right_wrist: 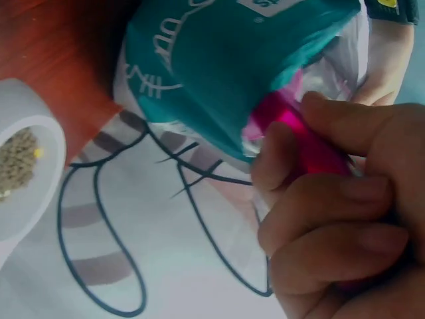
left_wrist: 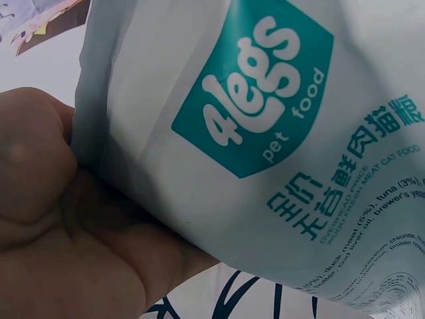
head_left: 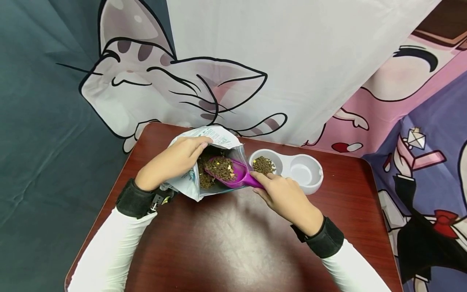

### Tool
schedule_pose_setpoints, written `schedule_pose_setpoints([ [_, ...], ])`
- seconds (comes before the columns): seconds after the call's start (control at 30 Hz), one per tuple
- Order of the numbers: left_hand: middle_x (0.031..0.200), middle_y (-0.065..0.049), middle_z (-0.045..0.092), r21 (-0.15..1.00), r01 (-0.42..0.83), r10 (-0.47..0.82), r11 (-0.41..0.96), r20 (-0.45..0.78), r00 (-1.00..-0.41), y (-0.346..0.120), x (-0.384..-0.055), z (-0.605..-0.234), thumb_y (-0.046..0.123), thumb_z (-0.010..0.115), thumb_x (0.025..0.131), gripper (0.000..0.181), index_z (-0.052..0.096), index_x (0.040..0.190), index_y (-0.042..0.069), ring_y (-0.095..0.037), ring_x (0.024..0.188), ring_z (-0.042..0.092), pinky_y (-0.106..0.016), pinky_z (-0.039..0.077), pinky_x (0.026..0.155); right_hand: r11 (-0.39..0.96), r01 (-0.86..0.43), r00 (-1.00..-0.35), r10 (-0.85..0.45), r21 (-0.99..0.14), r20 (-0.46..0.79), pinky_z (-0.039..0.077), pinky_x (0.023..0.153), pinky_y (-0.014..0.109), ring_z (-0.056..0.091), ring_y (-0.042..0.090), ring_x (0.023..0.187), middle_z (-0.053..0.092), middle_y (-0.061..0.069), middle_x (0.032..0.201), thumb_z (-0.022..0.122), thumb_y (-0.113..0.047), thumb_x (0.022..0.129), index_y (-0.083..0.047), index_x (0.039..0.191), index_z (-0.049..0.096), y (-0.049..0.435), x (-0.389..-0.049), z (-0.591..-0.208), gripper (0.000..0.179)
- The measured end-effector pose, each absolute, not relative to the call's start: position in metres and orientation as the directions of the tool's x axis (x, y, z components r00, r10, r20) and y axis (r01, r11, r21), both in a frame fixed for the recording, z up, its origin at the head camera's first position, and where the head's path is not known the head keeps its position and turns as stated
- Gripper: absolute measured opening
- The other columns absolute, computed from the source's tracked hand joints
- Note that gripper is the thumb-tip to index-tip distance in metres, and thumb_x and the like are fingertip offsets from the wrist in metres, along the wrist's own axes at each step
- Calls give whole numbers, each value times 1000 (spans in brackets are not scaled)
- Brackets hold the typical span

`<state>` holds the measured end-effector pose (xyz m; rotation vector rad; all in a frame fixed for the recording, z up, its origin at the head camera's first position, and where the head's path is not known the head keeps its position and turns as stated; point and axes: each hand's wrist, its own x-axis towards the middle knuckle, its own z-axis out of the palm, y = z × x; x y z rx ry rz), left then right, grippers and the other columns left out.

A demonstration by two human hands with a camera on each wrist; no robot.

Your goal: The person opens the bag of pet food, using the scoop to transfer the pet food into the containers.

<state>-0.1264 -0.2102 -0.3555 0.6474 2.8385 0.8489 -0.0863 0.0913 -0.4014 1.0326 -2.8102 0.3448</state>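
Observation:
My left hand (head_left: 178,158) grips the top edge of a white and teal cat food bag (left_wrist: 153,113), whose mouth gapes toward the right in the head view. Brown kibble (head_left: 206,180) shows inside it. My right hand (head_left: 282,194) holds a purple scoop (head_left: 240,174) by its handle, fingers curled round it in the right wrist view. Heaped with kibble, the scoop's bowl lies within the bag's mouth. Just beyond the right hand stands a white double pet bowl (head_left: 285,162). Kibble (head_left: 263,164) lies in its left cup; the right cup holds none.
The reddish-brown wooden table (head_left: 175,251) has rounded corners. Behind it hangs a white cloth (head_left: 292,61) printed with a cartoon cat, reaching down to the table's back edge. Cartoon figures cover the backdrop on the right.

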Motion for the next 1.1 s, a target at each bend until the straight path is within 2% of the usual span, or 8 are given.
schedule_pose_setpoints([
  [0.13, 132, -14, 61, 540, 371, 427, 755, 24, -904, -211, -127, -355, 16, 39, 104, 36, 57, 131, 0, -28, 130, 51, -44, 37, 112, 730, -652, -758, -615, -207, 219, 52, 54, 39, 67, 19, 72, 69, 0, 89, 65, -36, 92, -15, 117, 59, 98, -87, -409, 34],
  [0.27, 132, -13, 61, 540, 374, 428, 754, 27, -903, -211, -126, -355, 15, 39, 104, 36, 57, 131, 1, -28, 130, 51, -45, 38, 112, 727, -652, -757, -609, -216, 236, 48, 52, 34, 59, 14, 64, 60, -5, 78, 66, -37, 90, -14, 102, 58, 105, -88, -419, 27],
  [0.33, 131, -13, 61, 541, 374, 429, 753, 27, -903, -211, -126, -355, 15, 39, 104, 36, 57, 131, 1, -28, 130, 51, -44, 38, 112, 721, -658, -752, -613, -219, 240, 45, 52, 32, 54, 12, 63, 55, -6, 76, 66, -38, 91, -15, 99, 57, 108, -88, -424, 26],
  [0.47, 131, -13, 61, 541, 373, 427, 754, 29, -904, -211, -126, -356, 15, 39, 104, 36, 57, 131, 1, -27, 130, 51, -44, 38, 112, 708, -663, -749, -618, -243, 241, 44, 53, 29, 49, 10, 64, 52, -6, 77, 64, -39, 92, -16, 102, 57, 114, -90, -435, 27],
  [0.83, 130, -13, 62, 546, 361, 420, 756, 18, -907, -212, -127, -357, 14, 39, 104, 34, 58, 130, 2, -27, 130, 51, -44, 38, 112, 658, -683, -731, -620, -318, 286, 47, 57, 32, 55, 10, 70, 59, -7, 88, 61, -39, 94, -17, 117, 56, 123, -97, -465, 32],
  [1.1, 130, -12, 62, 535, 358, 413, 766, 18, -911, -212, -128, -355, 14, 40, 104, 34, 58, 130, 2, -27, 130, 51, -44, 38, 112, 597, -711, -704, -605, -373, 373, 47, 60, 31, 56, 10, 71, 60, -5, 91, 65, -32, 92, -15, 117, 59, 123, -99, -482, 31],
])
